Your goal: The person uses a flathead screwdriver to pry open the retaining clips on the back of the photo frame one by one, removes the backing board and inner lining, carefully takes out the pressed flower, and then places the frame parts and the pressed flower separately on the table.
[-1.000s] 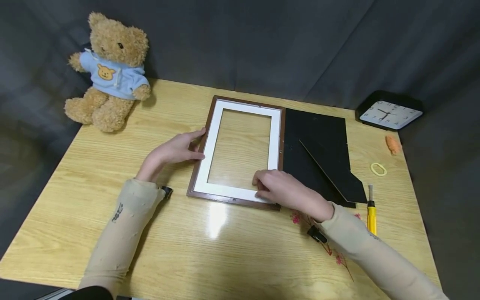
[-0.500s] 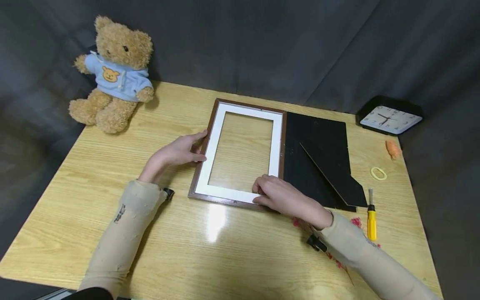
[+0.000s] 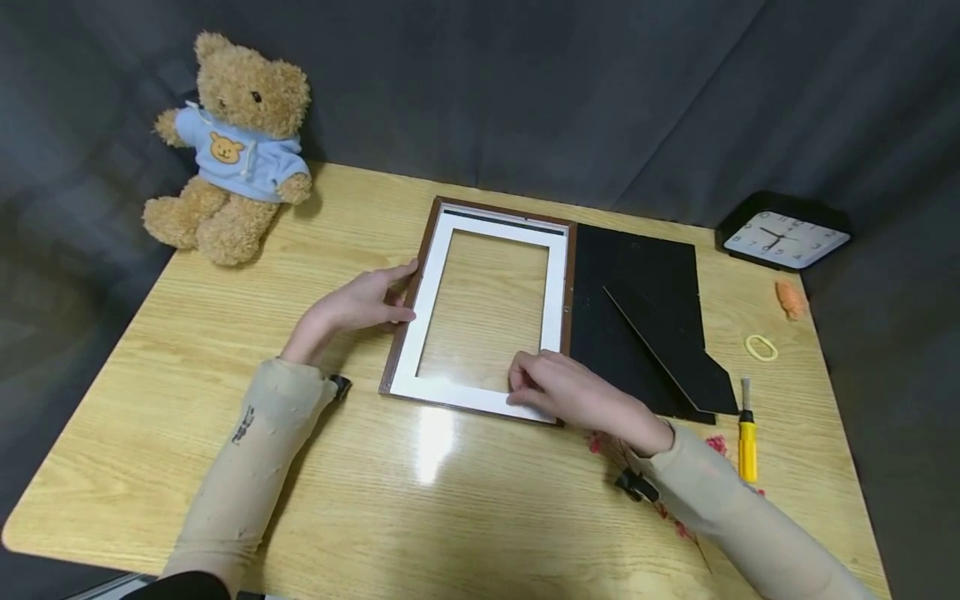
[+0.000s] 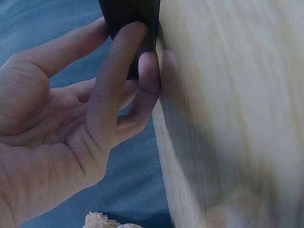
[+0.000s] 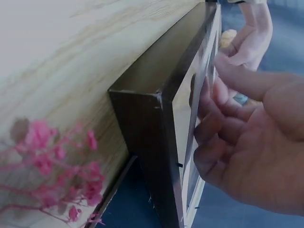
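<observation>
A brown picture frame (image 3: 428,242) lies on the wooden table with a white mat (image 3: 450,393) inside it. The mat sits slightly tilted, with a dark gap along the frame's far edge. At the frame's left side my left hand (image 3: 356,302) holds the edge; in the left wrist view its fingers (image 4: 147,76) and thumb touch the dark side of the frame (image 4: 130,16). My right hand (image 3: 573,392) pinches the mat near its lower right inner corner. Curled fingers (image 5: 209,142) show above the frame (image 5: 161,71) in the right wrist view; the exact contact is partly hidden.
Right of the frame lies a black backing board (image 3: 648,258) with its stand flap (image 3: 675,350) raised. Further right are a yellow-handled tool (image 3: 747,450), a yellow ring (image 3: 761,348), an orange object (image 3: 790,300) and a clock (image 3: 783,237). Pink flowers (image 3: 681,529) lie near the right forearm; a teddy bear (image 3: 247,158) sits back left.
The mat has shifted toward me with my right hand, and a dark gap has opened at the frame's far edge. My left hand keeps its place on the frame.
</observation>
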Available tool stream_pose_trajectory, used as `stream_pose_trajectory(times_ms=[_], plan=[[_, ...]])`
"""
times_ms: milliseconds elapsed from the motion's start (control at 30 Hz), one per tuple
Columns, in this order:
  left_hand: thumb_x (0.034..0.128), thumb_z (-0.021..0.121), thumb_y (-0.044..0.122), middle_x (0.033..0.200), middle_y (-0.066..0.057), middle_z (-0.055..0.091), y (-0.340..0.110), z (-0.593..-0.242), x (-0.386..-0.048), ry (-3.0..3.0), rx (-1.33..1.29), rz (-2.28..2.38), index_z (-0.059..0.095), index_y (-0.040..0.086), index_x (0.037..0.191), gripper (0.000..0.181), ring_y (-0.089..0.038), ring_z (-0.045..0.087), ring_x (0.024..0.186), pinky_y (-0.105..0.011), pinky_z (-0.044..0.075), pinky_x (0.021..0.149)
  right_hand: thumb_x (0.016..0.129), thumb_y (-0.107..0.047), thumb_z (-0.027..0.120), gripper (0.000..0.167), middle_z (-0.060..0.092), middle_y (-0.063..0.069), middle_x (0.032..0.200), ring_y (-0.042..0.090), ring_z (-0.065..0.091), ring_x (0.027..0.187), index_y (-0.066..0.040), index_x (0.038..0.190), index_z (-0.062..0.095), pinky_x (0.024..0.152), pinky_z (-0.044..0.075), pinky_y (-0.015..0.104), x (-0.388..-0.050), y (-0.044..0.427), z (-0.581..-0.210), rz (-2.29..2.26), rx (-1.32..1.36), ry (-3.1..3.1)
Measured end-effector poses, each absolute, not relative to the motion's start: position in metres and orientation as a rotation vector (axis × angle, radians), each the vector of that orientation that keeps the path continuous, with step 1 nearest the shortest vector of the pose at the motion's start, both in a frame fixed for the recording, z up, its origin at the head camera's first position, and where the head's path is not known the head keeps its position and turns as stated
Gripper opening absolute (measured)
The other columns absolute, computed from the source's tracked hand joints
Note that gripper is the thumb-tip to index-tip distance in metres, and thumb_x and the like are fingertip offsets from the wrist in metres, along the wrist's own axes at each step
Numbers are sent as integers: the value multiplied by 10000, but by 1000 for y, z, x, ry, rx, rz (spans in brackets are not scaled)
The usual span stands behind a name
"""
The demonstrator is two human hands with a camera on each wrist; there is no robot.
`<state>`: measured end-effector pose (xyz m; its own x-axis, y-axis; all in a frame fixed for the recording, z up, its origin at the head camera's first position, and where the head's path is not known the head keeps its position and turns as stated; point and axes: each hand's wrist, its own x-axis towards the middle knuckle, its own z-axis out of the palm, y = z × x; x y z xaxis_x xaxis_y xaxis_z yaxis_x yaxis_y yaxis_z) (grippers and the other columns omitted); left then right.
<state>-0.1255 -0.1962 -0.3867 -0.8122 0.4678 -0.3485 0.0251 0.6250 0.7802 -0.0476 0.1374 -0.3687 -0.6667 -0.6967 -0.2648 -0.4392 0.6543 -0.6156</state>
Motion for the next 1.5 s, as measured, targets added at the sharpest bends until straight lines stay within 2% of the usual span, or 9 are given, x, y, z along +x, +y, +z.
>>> stream_pose_trajectory(times_ms=[200, 467, 567, 667, 733, 1000, 1133, 1300, 1500], plan=[[1022, 726, 59, 897, -102, 593, -194, -386, -128, 2324, 391, 1086, 147, 3, 1701, 894, -197, 555, 781, -382, 514, 835, 955, -254, 840, 220, 535, -105, 775, 87, 465, 774, -98, 1009, 694, 722, 428, 264, -43, 141, -369, -716, -928, 2370], [1021, 731, 69, 932, -124, 613, -194, -386, -128, 2320, 388, 1095, 150, 10, 1702, 898, -204, 570, 808, -363, 530, 806, 903, -268, 873, 212, 543, -103, 792, 122, 405, 775, -138, 920, 707, 688, 351, 278, -35, 143, -364, -672, -981, 2509], [1039, 709, 75, 1229, -250, 664, -195, -385, -128, 2290, 366, 1146, 155, 2, 1699, 865, -254, 676, 889, -363, 592, 850, 894, -268, 872, 205, 548, -104, 791, 118, 407, 770, -130, 919, 722, 682, 360, 276, -31, 143, -360, -672, -1007, 2563], [1070, 665, 90, 1591, -306, 454, -195, -384, -126, 2284, 350, 1204, 225, -14, 1683, 762, -331, 734, 1037, -402, 617, 908, 884, -262, 875, 203, 587, -97, 819, 121, 426, 770, -126, 916, 728, 681, 386, 278, -27, 143, -356, -664, -1027, 2614], [1090, 637, 122, 1671, -274, 349, -195, -381, -124, 2313, 348, 1227, 317, -21, 1658, 667, -357, 735, 1069, -433, 605, 935, 879, -259, 878, 204, 606, -89, 841, 125, 436, 772, -127, 919, 728, 678, 402, 279, -24, 143, -353, -655, -1033, 2645], [1072, 668, 106, 1257, -256, 693, -188, -369, -121, 2404, 242, 1471, 586, -78, 1473, 448, -293, 737, 853, -430, 638, 828, 856, -240, 889, 216, 632, -44, 865, 166, 469, 791, -104, 940, 744, 710, 446, 328, -18, 141, -345, -627, -1120, 2733], [1054, 683, 64, 1032, -144, 693, -188, -367, -120, 2306, 97, 1686, 601, -94, 1399, 388, -201, 677, 787, -327, 636, 753, 847, -241, 895, 233, 633, -28, 861, 183, 470, 790, -90, 941, 744, 715, 445, 335, -19, 136, -346, -632, -1164, 2753], [1046, 678, 29, 920, -15, 690, -192, -366, -116, 2209, -9, 1902, 617, -99, 1272, 267, -124, 627, 715, -237, 608, 662, 857, -248, 899, 245, 663, -11, 909, 198, 492, 816, -81, 973, 762, 736, 441, 358, -19, 132, -346, -645, -1185, 2789], [1026, 652, -54, 881, 19, 730, -208, -364, -110, 2069, -72, 2125, 620, -79, 1174, 153, -98, 630, 656, -226, 606, 622, 954, -176, 839, 226, 646, 122, 1174, 314, 557, 1011, -40, 1118, 763, 828, 479, 469, -25, 138, -346, -848, -1020, 2935]])
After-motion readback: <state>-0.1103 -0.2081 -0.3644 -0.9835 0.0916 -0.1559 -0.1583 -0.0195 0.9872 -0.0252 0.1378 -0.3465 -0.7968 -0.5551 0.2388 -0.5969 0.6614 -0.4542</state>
